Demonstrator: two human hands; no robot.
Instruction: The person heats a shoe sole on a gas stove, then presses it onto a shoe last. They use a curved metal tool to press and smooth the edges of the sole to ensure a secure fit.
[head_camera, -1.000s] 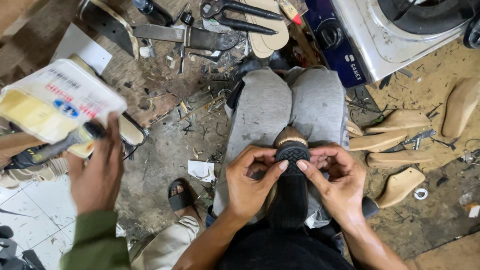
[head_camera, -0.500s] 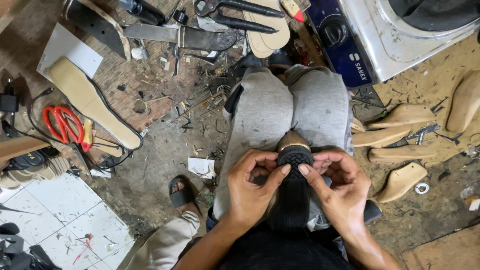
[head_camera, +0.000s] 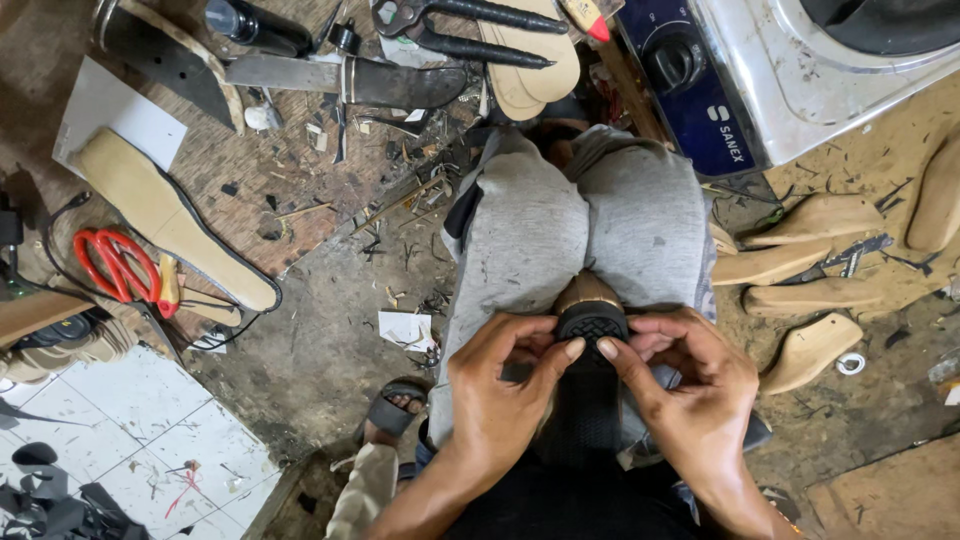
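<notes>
A shoe on a wooden last lies sole-up on my lap, its black treaded sole (head_camera: 590, 400) running toward me and the brown toe end (head_camera: 587, 291) pointing away. My left hand (head_camera: 500, 395) grips the left side of the sole near its tip, thumb pressed on the edge. My right hand (head_camera: 680, 390) holds the right side, forefinger and thumb pinching the sole's rim. Both thumbs meet at the front of the sole. My knees in grey trousers (head_camera: 580, 215) support the shoe.
Wooden shoe lasts (head_camera: 800, 265) lie at the right. A beige insole (head_camera: 170, 215) and red scissors (head_camera: 115, 265) lie at the left, large black shears (head_camera: 470, 30) and a knife (head_camera: 350, 80) at the top. A white-and-blue appliance (head_camera: 760, 70) stands top right. A sandalled foot (head_camera: 395, 410) is beside my leg.
Another person's hand with a printed packet and a tool at the left has gone from view, uncovering the insole and red scissors. My hands have stayed on the sole, fingers shifting slightly.
</notes>
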